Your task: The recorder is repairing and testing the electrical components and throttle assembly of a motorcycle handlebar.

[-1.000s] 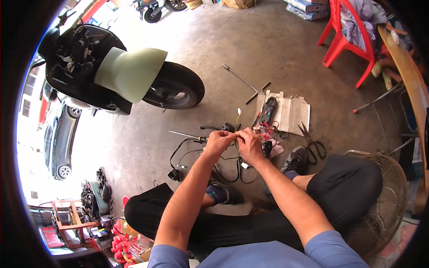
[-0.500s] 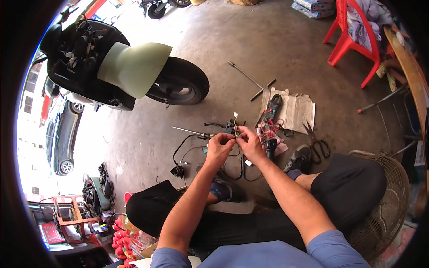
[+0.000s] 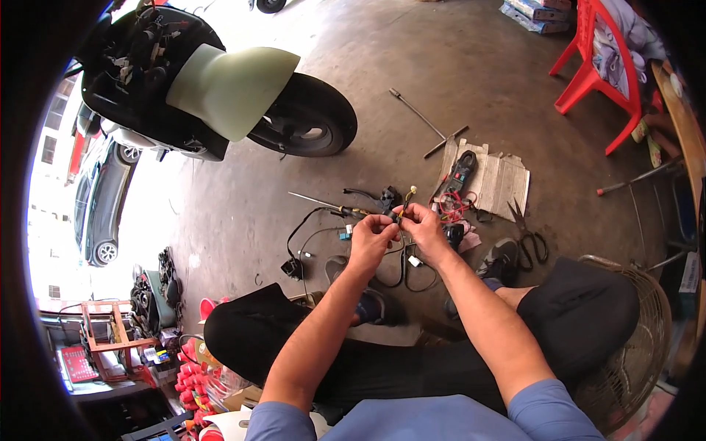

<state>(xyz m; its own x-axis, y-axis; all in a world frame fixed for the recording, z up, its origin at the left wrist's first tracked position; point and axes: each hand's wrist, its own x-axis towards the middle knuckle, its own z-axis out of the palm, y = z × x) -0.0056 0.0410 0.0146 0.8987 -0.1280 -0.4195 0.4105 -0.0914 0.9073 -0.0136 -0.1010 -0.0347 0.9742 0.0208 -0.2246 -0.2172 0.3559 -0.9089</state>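
My left hand [image 3: 372, 237] and my right hand [image 3: 423, 228] meet in front of me, each with thumb and fingers pinched on a thin wire bundle [image 3: 405, 204]. The bundle shows yellow and dark strands, and a small pale connector tops it. What lies between the fingertips is mostly hidden. Just beyond my hands, a black brake lever assembly [image 3: 387, 197] rests on the floor. To its left lies a long screwdriver [image 3: 318, 203]. Black cables run down to a small black block [image 3: 292, 268]. A white connector [image 3: 415, 261] sits below my right hand.
A clamp meter [image 3: 462, 169] with red leads [image 3: 456, 206] lies on cardboard [image 3: 503, 181]. Large scissors [image 3: 526, 239] are near my right shoe, a T-handle wrench [image 3: 425, 120] farther off. A partly stripped scooter [image 3: 228, 95] stands far left, a red chair [image 3: 599, 95] far right, a wire fan guard [image 3: 640, 323] near right.
My hands have shifted slightly right in the picture, and the wire bundle's upper end now leans right. The whole view has moved a little. Both hands keep their pinch.
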